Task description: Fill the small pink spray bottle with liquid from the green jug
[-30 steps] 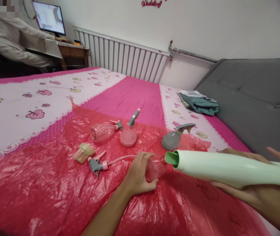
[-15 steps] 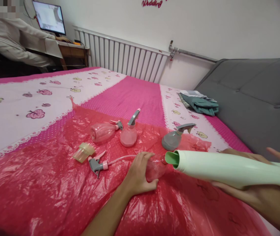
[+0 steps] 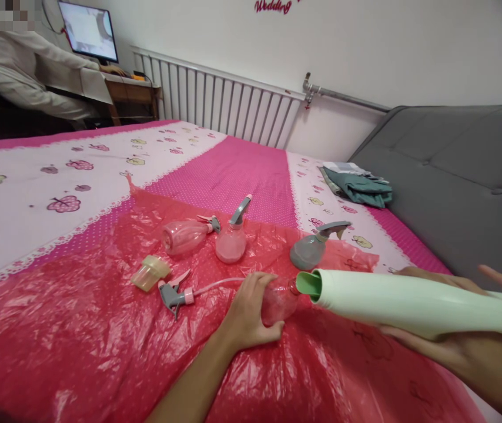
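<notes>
Barely anything moves over the last second: both hands keep their places, the green spout stays at the bottle's neck, and only a slight shift of the view shows, so by my judgement the pouring pose is being held steady rather than begun or ended. Going left to right, a yellowish cap (image 3: 149, 272) lies on the red plastic sheet (image 3: 57, 329) that covers the bed (image 3: 34, 176), and at its 4 o'clock lies a detached grey and pink spray head (image 3: 174, 295), its thin tube running toward the left hand (image 3: 251, 311). Farther back, at 12 o'clock from that hand, a pink spray bottle (image 3: 184, 236) lies on its side and another pink spray bottle (image 3: 231, 242) stands upright just beside it. The left hand is curled around the clear bottle (image 3: 280, 301), which lies tipped on the sheet with its open neck pointing to 3 o'clock. Touching or just short of that neck, I cannot tell which, is the mouth of the pale green container (image 3: 410, 302), held nearly level. A grey spray bottle (image 3: 310, 249) sits at 12 o'clock from the spout. The right hand (image 3: 467, 346) cradles the container from beneath, fingers wrapped partly around it.
</notes>
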